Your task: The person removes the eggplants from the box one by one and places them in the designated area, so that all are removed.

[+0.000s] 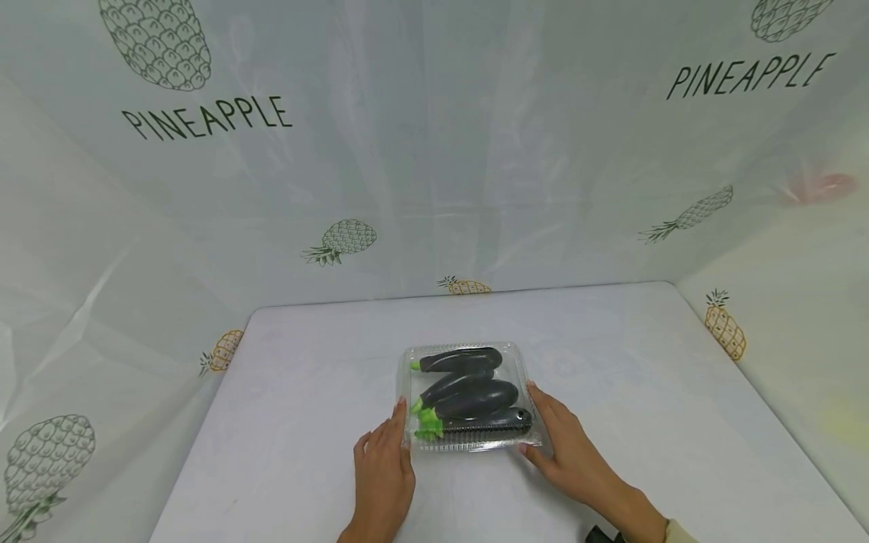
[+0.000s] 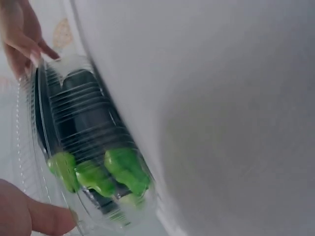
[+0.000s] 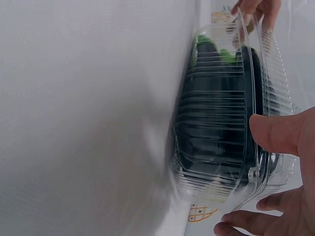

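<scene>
A clear plastic clamshell container (image 1: 514, 367) sits on the white table with several dark eggplants (image 1: 477, 400) inside, their green stems pointing left. Its lid looks closed over them. My left hand (image 1: 383, 475) holds the container's left side, with the thumb (image 2: 51, 218) at the near corner. At the right side, my right hand (image 1: 573, 456) grips the near corner. In the right wrist view its thumb (image 3: 280, 132) presses on the container's rim, while the other fingers (image 3: 253, 221) lie around the end. The ribbed wall (image 3: 211, 113) shows the dark eggplants through it.
The white table (image 1: 305, 377) extends around the container on every side. A pale sheet (image 1: 475, 151) printed with pineapples hangs behind the table and along both sides. A small black object (image 1: 600, 535) shows by my right wrist at the bottom edge.
</scene>
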A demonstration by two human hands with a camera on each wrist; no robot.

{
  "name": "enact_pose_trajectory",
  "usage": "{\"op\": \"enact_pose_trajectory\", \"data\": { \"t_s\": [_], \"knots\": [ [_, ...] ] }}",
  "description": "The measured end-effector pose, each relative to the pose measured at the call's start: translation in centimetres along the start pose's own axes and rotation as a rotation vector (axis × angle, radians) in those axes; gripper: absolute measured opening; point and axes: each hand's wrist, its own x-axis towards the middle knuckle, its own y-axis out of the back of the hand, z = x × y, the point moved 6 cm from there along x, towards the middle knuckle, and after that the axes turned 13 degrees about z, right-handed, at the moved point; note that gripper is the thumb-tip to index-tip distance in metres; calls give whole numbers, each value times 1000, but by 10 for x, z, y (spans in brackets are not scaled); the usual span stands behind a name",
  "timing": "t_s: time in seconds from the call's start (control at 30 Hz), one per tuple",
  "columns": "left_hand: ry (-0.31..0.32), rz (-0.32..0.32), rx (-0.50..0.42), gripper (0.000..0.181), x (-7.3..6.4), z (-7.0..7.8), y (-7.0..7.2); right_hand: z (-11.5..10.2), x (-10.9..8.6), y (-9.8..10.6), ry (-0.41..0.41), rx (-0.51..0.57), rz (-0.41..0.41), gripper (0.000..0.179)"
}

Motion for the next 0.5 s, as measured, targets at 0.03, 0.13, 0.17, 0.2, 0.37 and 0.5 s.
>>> {"op": "enact_pose_trajectory", "data": {
  "t_s": [0.03,0.13,0.17,0.2,0.37,0.5],
  "knots": [
    [-4,1,3,67,0,0,0,0,0,0,3,0,3,95],
    [-14,7,-17,68,0,-2,-1,1,0,-1,20,-5,9,95],
    [-17,13,-29,68,0,-3,-1,1,0,-1,28,-6,11,95],
    [-21,18,-42,69,0,-4,-2,1,0,-1,35,-6,13,95],
    [-11,17,-107,70,0,-6,-3,1,1,-1,64,-16,32,92],
    [13,3,-138,70,1,-6,-3,0,1,0,61,-37,49,84]
  ]
}}
